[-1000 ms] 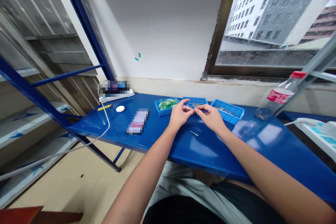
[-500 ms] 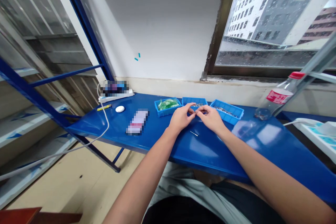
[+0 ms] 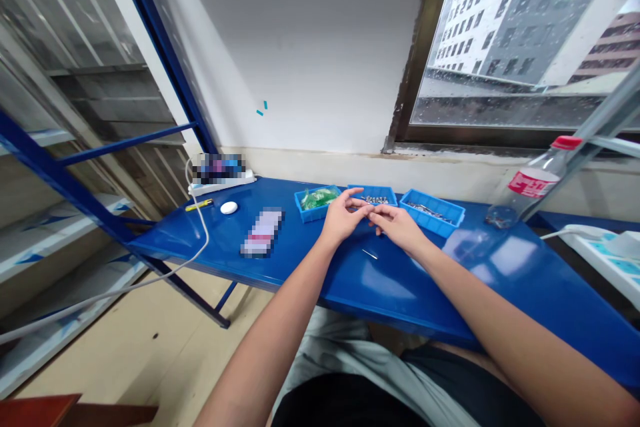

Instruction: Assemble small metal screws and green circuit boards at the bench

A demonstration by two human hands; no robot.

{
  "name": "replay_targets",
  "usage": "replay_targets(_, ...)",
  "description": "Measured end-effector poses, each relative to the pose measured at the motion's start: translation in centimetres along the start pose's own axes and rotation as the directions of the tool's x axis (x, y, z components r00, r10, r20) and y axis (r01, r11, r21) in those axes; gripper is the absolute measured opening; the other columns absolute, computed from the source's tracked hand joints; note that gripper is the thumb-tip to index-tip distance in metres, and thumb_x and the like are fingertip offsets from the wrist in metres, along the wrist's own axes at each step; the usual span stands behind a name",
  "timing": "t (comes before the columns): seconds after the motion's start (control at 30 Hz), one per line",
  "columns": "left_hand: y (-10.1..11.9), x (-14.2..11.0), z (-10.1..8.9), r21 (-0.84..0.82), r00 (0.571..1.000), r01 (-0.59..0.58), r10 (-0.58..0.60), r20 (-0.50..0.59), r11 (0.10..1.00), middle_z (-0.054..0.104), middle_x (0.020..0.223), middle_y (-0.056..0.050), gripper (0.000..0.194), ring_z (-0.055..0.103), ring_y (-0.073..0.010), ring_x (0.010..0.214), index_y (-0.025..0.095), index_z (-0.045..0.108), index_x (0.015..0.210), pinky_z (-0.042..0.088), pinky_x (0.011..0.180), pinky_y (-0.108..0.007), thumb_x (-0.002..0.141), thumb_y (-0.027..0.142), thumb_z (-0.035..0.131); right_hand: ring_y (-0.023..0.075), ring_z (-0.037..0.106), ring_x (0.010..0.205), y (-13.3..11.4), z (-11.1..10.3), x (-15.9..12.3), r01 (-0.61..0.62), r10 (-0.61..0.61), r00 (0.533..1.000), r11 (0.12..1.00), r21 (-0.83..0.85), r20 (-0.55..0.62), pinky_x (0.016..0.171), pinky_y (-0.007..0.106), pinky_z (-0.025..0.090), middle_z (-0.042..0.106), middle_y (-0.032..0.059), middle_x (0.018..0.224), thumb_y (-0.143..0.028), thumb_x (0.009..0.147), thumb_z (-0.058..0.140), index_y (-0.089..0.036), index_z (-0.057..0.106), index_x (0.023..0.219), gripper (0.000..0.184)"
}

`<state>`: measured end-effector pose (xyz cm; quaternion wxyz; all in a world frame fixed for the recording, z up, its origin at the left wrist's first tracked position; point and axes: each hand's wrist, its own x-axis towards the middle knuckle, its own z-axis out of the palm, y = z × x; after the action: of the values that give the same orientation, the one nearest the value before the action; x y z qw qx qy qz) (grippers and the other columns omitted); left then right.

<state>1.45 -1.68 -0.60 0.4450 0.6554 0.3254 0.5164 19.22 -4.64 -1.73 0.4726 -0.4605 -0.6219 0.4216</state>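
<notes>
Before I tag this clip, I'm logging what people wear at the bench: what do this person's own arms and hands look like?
The left hand and right hand are bare, without gloves. The left forearm and right forearm are uncovered as far as they show, with no sleeve, watch, bracelet or marking visible. Small rings can't be ruled out.

Left hand [image 3: 343,217], right hand [image 3: 403,225] touching over blue table [image 3: 310,260]; 3 blue trays [image 3: 430,221] near, thin pale rod [image 3: 369,254].
</notes>
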Motion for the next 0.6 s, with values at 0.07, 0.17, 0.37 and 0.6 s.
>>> replay_targets(0.07, -0.06, 0.01, -0.01, 0.0, 1.0, 0.002, -0.002, 0.006, 1.0, 0.079, 0.1, -0.01, 0.058, 0.075, -0.0184, 0.084, 0.015, 0.06, 0.134, 0.06, 0.084, -0.033, 0.083, 0.032, 0.081, 0.0128, 0.058, 0.056, -0.06, 0.0, -0.04, 0.014, -0.015, 1.0, 0.999, -0.047, -0.007, 0.056, 0.028, 0.049, 0.071, 0.0022, 0.079, -0.059, 0.083, 0.071, -0.02, 0.074, 0.094, 0.04)
replay_targets(0.17, -0.27, 0.07, 0.05, -0.001, 1.0, 0.004, -0.004, 0.004, 1.0, 0.079, 0.106, -0.012, 0.051, 0.075, -0.0206, 0.091, 0.014, 0.066, 0.128, 0.06, 0.087, -0.034, 0.083, 0.034, 0.081, 0.0128, 0.057, 0.055, 0.08, 0.0, 0.1, 0.014, -0.015, 1.0, 0.999, -0.035, -0.025, 0.055, 0.027, 0.048, 0.071, 0.0022, 0.078, -0.059, 0.084, 0.07, -0.02, 0.075, 0.098, 0.041)
replay_targets(0.37, -0.38, 0.12, 0.08, 0.078, 0.999, 0.003, -0.006, 0.043, 0.997, 0.078, 0.113, -0.013, 0.032, 0.072, -0.0251, 0.107, 0.015, 0.08, 0.103, 0.055, 0.1, -0.038, 0.087, 0.042, 0.075, 0.0128, 0.059, 0.06, 0.52, 0.05, 0.32, 0.001, -0.003, 1.0, 0.998, 0.067, 0.028, 0.057, 0.027, 0.049, 0.071, 0.0035, 0.083, -0.055, 0.087, 0.068, -0.019, 0.075, 0.101, 0.04)
replay_targets(0.6, -0.76, 0.51, -0.02, -0.095, 0.997, 0.044, -0.05, -0.061, 0.994, 0.078, 0.098, -0.01, 0.034, 0.073, -0.0227, 0.096, 0.014, 0.075, 0.085, 0.056, 0.09, -0.035, 0.073, 0.043, 0.087, 0.011, 0.055, 0.052, 0.31, 0.2, 0.04, -0.022, 0.022, 1.0, 1.0, 0.004, 0.022, 0.053, 0.026, 0.047, 0.071, 0.0021, 0.076, -0.06, 0.084, 0.072, -0.019, 0.076, 0.101, 0.045)
